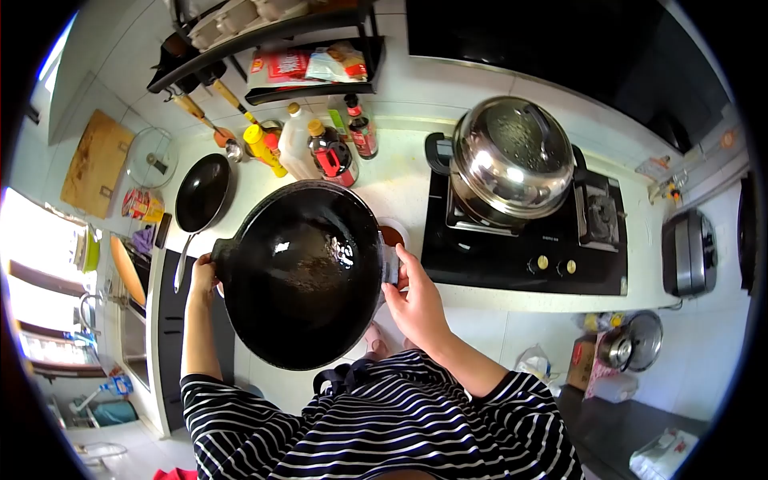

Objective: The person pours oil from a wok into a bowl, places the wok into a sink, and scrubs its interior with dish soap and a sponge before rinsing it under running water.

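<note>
From here I have the wok (pixel 304 276) held at eleven o'clock from the striped top (pixel 384 412). The left hand (pixel 205 275) curls around its nine o'clock handle (pixel 226 254), its full grip hidden from me; the right hand (pixel 412 300) clasps the three o'clock handle (pixel 390 265). I'd keep the wok level, share the weight evenly, and avoid the frying pan (pixel 204 192) at its ten o'clock and lidded pot (pixel 508 152) at two.

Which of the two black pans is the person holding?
The larger wok, held between the left hand and right hand; the smaller frying pan sits on the counter, untouched.
</note>
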Motion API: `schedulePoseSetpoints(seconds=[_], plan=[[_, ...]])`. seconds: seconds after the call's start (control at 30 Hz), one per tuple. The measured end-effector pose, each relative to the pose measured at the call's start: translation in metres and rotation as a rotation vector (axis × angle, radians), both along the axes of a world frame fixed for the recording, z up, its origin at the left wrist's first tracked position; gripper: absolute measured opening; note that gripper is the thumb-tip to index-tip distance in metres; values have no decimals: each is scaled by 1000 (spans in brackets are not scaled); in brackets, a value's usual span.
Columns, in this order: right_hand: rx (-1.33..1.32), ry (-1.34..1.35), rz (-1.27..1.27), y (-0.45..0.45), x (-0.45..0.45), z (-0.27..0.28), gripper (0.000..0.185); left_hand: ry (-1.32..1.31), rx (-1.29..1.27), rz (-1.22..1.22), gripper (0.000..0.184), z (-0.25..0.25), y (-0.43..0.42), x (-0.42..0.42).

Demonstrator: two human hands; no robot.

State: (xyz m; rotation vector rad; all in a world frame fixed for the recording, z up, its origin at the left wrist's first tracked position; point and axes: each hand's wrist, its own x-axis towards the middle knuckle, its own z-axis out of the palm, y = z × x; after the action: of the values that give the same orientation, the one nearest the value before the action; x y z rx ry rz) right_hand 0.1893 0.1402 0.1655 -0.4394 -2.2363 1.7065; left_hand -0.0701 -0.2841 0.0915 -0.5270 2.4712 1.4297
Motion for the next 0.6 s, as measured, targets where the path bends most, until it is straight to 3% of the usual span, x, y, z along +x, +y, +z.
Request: schedulePoseSetpoints(seconds=[0.23,0.37,0.6], plan=[[111,26,120,-23,-15,43,59,-46,183,190,32,-7,-5,54],[156,61,130,-57,-21,58,60,-14,257,167,29,0,-35,66],[50,101,142,-159,-50,80,54,98,393,179,32,37,-146,109]])
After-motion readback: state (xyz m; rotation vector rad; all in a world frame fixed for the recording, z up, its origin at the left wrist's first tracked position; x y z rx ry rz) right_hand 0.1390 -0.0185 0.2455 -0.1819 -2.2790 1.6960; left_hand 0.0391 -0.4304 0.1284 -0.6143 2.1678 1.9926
